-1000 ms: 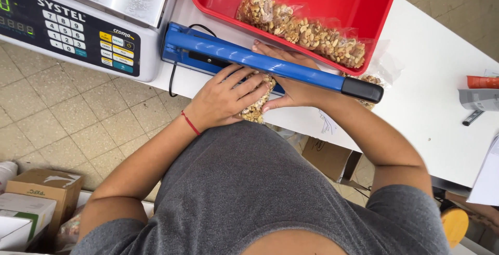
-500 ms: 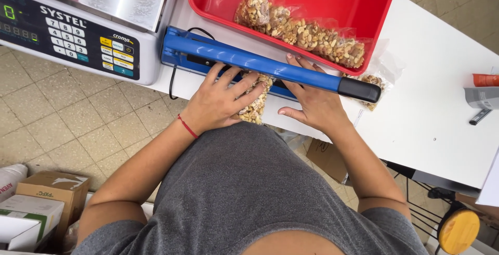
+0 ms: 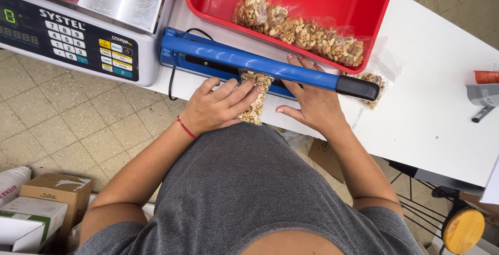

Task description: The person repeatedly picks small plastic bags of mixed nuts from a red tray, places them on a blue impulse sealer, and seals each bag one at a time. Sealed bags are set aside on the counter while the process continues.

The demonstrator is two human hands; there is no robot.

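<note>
White table (image 3: 442, 109) above a tiled floor carries, in descending size, a weighing scale (image 3: 78, 31) with keypad, a red tray (image 3: 218, 0) holding clear bags of nuts (image 3: 306, 31), and a blue heat sealer (image 3: 260, 65) with black handle, its arm lowered. Left hand (image 3: 218, 107) lies flat on a small bag of nuts (image 3: 254, 96) whose upper end sits under the sealer arm, fingers together. Right hand (image 3: 312, 101) rests beside it, fingers spread against the sealer.
</note>
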